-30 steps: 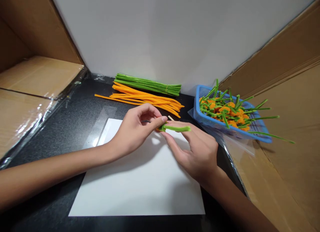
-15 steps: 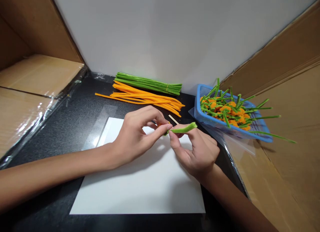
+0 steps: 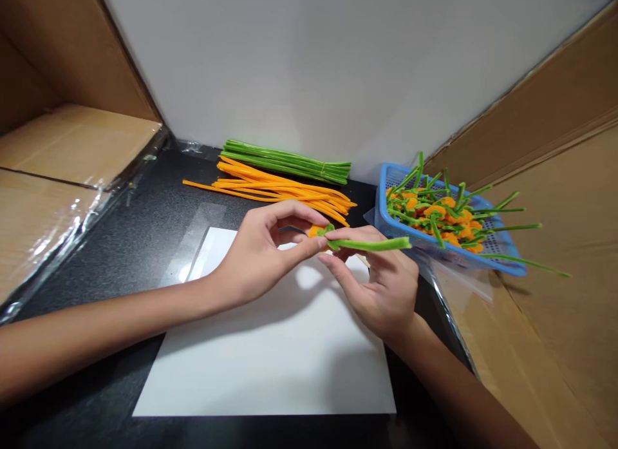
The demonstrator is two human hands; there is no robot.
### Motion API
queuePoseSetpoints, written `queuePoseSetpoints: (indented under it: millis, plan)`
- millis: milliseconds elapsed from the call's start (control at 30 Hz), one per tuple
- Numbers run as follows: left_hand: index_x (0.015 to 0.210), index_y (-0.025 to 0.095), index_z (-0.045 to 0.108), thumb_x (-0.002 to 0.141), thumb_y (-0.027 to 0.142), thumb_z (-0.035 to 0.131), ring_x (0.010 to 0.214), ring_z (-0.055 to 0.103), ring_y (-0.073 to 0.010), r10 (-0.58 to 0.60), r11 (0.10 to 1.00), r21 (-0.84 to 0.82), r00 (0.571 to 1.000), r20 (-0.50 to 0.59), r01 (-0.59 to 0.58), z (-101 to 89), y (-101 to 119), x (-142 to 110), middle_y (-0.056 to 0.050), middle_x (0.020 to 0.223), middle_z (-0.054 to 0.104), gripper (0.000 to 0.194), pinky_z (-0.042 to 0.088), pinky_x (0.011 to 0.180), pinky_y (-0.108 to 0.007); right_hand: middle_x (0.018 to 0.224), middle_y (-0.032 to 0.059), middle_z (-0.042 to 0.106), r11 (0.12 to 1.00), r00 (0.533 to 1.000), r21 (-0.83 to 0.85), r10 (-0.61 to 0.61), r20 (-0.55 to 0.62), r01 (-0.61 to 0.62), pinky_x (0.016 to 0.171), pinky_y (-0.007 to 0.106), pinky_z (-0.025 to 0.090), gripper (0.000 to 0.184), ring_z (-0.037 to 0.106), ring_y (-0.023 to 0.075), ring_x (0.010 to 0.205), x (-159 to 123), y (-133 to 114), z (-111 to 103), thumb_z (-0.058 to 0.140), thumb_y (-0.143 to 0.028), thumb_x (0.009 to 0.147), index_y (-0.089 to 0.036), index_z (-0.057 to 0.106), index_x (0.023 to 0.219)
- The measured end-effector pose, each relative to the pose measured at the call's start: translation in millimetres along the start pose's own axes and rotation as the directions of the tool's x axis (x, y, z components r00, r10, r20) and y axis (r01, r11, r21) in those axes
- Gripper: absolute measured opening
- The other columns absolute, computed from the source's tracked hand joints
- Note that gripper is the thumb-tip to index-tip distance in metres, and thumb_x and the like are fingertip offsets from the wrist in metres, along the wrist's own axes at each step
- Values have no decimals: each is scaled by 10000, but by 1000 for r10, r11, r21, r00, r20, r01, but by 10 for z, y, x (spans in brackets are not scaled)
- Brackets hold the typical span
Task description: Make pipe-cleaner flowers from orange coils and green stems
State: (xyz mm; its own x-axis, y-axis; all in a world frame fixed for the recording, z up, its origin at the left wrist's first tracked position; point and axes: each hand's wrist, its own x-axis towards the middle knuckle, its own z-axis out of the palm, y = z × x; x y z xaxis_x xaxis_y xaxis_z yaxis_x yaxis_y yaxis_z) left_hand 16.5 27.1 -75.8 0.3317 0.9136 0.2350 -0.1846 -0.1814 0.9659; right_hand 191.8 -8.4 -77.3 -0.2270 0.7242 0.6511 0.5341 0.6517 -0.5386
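A small pipe-cleaner flower (image 3: 316, 231) with an orange head and green loops at its base is held above the white sheet (image 3: 270, 372). My left hand (image 3: 270, 249) pinches the orange head between thumb and fingers. The green pipe-cleaner stem (image 3: 376, 245) points right, passing in front of my right hand (image 3: 379, 275). My right index finger and thumb are closed around the stem's base, close to the green loops; their exact contact is partly hidden. Behind my right fingers, a pale stick (image 3: 362, 260) is mostly covered.
Orange pipe cleaners (image 3: 284, 188) and a banded green bundle (image 3: 284, 160) lie at the back, by the wall. On the right, a blue basket (image 3: 381, 204) holds several orange-and-green flowers, stems poking out. Cardboard panels (image 3: 555, 243) flank the black table (image 3: 130, 243).
The flower has turned, so its orange head and green loops now show. The green stem reaches farther right and lies lower, and my right thumb has shifted slightly left.
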Motion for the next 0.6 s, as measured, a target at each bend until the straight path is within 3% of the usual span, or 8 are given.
queuePoseSetpoints:
  millis: [100,200,333,400,500,600]
  plan:
    - [901,146,697,787,219,783,846,701,-167,11,1000,-10,999,33,-11,3,-30,1,-59,942,727,160,596,759,-269,875,24,730,995,998,87,44,-46,-40,728,337,543,200,663,181,791,26,12,-27,702,-76,832,-235,715,954]
    - [932,151,694,820,174,741,913,691,-177,159,983,81,985,62,-164,3,-87,-22,-72,963,719,123,593,794,-278,843,21,696,971,979,178,178,-100,-158,711,328,530,146,644,181,813,6,-30,-19,721,-97,820,-229,729,883]
    - [970,159,692,820,103,704,927,673,-173,470,809,320,869,153,-493,-37,-161,-66,-88,997,693,160,580,801,-281,877,26,666,902,924,268,373,-89,-338,717,306,529,85,638,174,855,-31,-138,23,692,-132,848,-213,717,840]
    - [958,158,685,812,84,700,913,669,-167,524,744,379,833,178,-550,-50,-190,-82,-91,1004,681,164,577,805,-282,893,29,673,860,889,302,452,-76,-411,743,303,537,71,645,175,882,-42,-171,46,686,-147,859,-209,715,841]
    - [902,160,659,810,102,714,924,654,-172,465,823,320,881,92,-468,-32,-218,-92,-83,976,656,122,586,783,-282,898,24,691,862,890,311,447,-92,-401,801,319,543,74,659,176,895,-46,-163,64,701,-147,855,-217,724,856]
    - [853,162,628,813,150,735,929,637,-170,275,953,133,961,-13,-271,5,-217,-79,-66,939,627,115,593,768,-277,917,26,699,921,934,224,345,-90,-318,795,324,538,110,657,177,890,-32,-117,54,719,-135,840,-227,734,899]
